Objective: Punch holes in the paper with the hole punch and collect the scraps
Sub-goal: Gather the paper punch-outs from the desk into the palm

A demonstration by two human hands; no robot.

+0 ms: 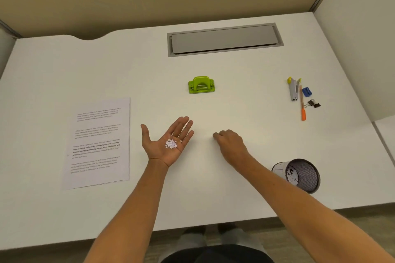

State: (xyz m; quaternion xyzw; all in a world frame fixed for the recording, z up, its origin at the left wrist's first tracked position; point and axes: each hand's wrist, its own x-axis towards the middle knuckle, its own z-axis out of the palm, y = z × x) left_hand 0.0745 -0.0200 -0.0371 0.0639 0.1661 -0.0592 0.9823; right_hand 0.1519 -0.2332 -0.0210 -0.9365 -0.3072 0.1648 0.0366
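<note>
Round white paper scraps (171,143) on flat left palm (168,145)

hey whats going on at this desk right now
A person is collecting hole-punch scraps. The left hand is held palm up with a small pile of white paper dots in it, while the right hand rests fingertips-down on the white desk. The green hole punch sits untouched farther back, the printed paper lies at left, and a mesh cup holds more scraps.
</note>
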